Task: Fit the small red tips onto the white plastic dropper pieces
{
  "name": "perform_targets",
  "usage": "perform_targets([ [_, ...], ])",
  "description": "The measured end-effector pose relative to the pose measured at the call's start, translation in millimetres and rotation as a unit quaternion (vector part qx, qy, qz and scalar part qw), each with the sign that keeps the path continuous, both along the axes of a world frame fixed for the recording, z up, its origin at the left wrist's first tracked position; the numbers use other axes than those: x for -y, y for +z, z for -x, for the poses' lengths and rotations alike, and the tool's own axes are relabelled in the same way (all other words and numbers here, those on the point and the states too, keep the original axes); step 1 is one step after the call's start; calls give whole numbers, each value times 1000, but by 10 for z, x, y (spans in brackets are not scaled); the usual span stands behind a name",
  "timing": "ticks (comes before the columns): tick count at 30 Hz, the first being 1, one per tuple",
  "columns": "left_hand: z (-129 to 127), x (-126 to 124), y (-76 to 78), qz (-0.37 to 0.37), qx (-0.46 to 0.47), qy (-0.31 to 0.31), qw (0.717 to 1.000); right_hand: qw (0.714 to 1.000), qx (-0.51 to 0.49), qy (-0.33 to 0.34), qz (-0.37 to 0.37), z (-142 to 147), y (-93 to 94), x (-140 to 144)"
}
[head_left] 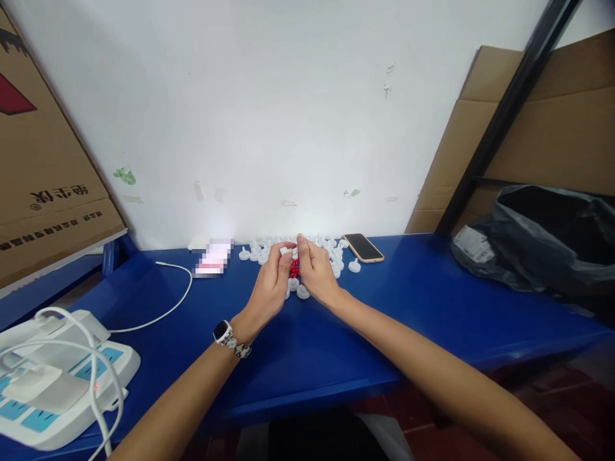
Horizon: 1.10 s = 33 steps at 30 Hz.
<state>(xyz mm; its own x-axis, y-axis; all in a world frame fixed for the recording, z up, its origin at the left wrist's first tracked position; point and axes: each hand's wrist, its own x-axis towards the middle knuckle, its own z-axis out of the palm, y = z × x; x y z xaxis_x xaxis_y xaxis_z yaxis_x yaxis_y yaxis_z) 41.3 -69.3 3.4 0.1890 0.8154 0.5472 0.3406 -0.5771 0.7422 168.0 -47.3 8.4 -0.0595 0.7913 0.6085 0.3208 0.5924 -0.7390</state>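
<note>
My left hand [269, 288] and my right hand [314, 272] meet over the far middle of the blue table [413, 307]. Their fingertips pinch a small white piece [289, 250] together, just above a small red and blue item [295, 267] between the palms. Several small white plastic caps [336, 256] lie scattered around and behind the hands, near the wall. A watch [223, 332] sits on my left wrist.
A phone [364, 247] lies face up right of the caps. A white cable [168, 301] runs left to a white and blue power strip [52, 384]. A black plastic bag [542, 243] sits at right. Cardboard boxes [43, 173] lean on both sides.
</note>
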Motion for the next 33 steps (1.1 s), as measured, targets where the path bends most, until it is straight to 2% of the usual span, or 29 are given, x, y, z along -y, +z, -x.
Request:
perform_targets([
  [4,12,-17,-27,-3,2,0,1000,1000,9,5,9,14,2,7],
  [9,187,-170,22,1,-65,-18,998,998,55,17,-5,-102,57,-77],
  [13,444,-377,8,-31,-93,54,994,994,112,-10,17,-229,38,-317],
  [17,624,-515,-98,-79,-173,87,978,976,212,-9,48,-256,-45,-584],
  [24,637,-572,-232,-42,-252,98,962,925,375,-32,49,-84,-76,-792],
  [28,622,-546,-227,-41,-260,99,960,916,401,-18,14,-61,-103,-808],
  [33,609,-534,-230,-45,-259,100,960,914,405,11,18,-130,-92,-825],
])
